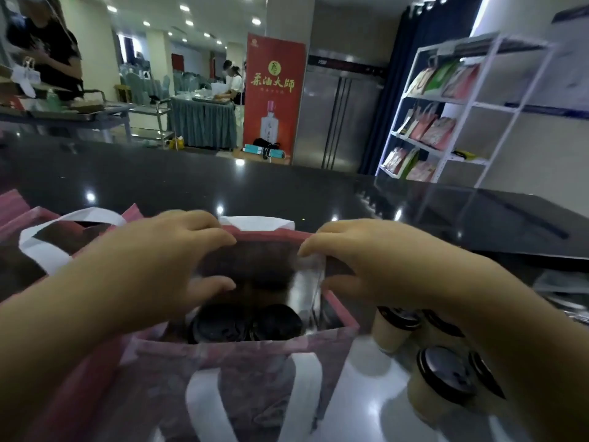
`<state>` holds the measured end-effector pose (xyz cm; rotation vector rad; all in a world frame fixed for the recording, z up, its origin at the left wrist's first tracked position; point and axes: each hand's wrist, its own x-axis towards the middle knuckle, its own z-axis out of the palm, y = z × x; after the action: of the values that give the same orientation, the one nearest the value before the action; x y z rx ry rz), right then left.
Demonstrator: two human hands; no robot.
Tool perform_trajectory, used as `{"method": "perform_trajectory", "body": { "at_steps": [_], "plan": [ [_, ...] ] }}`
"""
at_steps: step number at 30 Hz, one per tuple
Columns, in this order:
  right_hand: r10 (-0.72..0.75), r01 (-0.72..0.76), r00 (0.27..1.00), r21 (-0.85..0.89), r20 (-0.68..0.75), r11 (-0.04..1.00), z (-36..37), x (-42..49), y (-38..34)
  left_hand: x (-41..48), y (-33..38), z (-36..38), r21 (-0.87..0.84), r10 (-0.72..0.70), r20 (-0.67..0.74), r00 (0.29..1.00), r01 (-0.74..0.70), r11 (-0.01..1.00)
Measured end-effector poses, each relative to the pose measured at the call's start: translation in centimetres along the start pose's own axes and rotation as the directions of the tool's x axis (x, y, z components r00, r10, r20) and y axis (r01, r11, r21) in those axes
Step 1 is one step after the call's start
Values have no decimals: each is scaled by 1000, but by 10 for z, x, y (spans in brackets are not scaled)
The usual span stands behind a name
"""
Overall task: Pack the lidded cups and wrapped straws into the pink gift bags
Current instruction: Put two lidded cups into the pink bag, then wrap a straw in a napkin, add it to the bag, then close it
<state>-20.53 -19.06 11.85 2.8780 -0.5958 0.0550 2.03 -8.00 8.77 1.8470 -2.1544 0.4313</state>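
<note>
Frame centre: pink gift bag (242,374) containing two black-lidded cups (245,323); left hand (165,266) grips its far rim, right hand (376,263) pinches clear wrapped straw (307,282).

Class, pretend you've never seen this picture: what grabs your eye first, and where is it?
At centre, the left hand and right hand hold the far rim of an open pink gift bag with two black-lidded cups inside. More lidded cups stand on the counter to its right; a red banner stands far behind.
</note>
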Motion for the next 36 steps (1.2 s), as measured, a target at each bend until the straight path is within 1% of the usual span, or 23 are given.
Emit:
{"method": "perform_trajectory", "body": {
  "at_steps": [3,6,8,10,13,16,19,22,25,29,32,36],
  "plan": [
    [70,-71,996,-16,-49,997,-13,-51,13,15,40,-20,22,77,-26,997,-77,997],
    [145,-146,989,-35,-37,989,-11,-106,28,26,96,-31,50,144,-14,989,-143,988],
    [186,-186,983,-26,0,982,-3,-145,41,32,138,-31,52,171,23,985,-172,984],
    [227,-227,973,-7,45,974,8,-185,55,38,183,-21,10,198,33,980,-198,980],
    [281,-283,950,-5,133,959,28,-247,77,48,245,13,2,245,28,969,-245,969],
    [325,-337,922,22,208,941,50,-305,99,56,304,48,-73,259,75,963,-253,965],
    [395,-423,881,58,261,904,72,-357,122,69,357,81,-146,271,120,955,-253,956],
    [477,-514,829,63,291,855,94,-404,147,84,405,110,-184,305,167,938,-274,944],
    [558,-607,766,72,320,792,116,-444,175,102,448,138,-239,341,174,924,-297,925],
    [658,-710,685,86,314,699,146,-487,217,137,502,174,-315,378,180,908,-311,897],
    [705,-762,634,104,319,639,169,-516,251,168,543,202,-372,396,172,902,-313,874],
    [762,-817,561,70,324,572,198,-553,299,210,596,244,-484,414,157,897,-295,824]
  ]
}}
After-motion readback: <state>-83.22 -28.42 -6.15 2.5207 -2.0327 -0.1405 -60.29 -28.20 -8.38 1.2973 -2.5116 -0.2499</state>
